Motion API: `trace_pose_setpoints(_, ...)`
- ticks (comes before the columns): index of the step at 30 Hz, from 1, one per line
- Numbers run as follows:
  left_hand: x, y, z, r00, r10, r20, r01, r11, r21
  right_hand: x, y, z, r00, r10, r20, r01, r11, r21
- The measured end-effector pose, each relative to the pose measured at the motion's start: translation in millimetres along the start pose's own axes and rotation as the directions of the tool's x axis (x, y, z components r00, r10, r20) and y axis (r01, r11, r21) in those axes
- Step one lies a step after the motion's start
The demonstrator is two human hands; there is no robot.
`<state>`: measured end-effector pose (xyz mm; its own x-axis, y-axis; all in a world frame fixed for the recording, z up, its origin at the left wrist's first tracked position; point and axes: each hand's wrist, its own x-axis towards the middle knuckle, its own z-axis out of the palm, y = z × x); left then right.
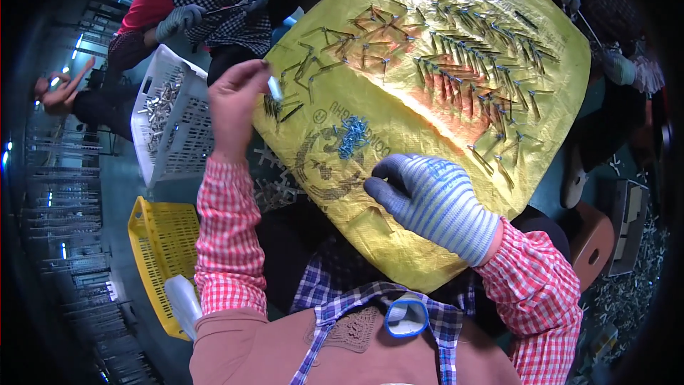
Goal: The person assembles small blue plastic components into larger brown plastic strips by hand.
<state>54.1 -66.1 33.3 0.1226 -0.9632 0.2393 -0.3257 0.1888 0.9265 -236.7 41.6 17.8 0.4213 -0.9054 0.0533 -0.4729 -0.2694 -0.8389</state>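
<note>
My bare left hand (237, 103) is raised over the left edge of a yellow woven sheet (420, 249). Its fingers are pinched together; what they hold is too small to make out, and a pale piece (274, 88) shows beside the fingertips. In a striped knit glove, my right hand (438, 199) hovers over the near part of the sheet, thumb and fingers curled in, their contents unclear. A small heap of blue pin-like pieces (353, 135) lies between the hands. Thin, V-shaped metal parts (463, 57) with blue joints spread in rows beyond it.
At the left stand a white basket (174, 142) of metal pieces and a yellow basket (164, 242). Gloved co-workers' hands (182, 21) work at the far left and far right (616, 68). A brown stool (593, 246) is at the right, near scattered pieces on the floor (627, 306).
</note>
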Motion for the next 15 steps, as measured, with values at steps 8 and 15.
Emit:
trace_pose_setpoints(8,48.8,-122.0,-79.4,0.998,-0.055,-0.035,0.065,0.820,0.569,0.6,20.7,-0.2,0.997,-0.066,-0.037,0.054,0.961,-0.271)
trace_pose_setpoints(15,43.0,-131.9,-64.4,0.997,-0.071,-0.010,0.053,0.635,0.771,5.3,31.3,-3.4,1.000,-0.024,0.021,0.030,0.897,-0.441)
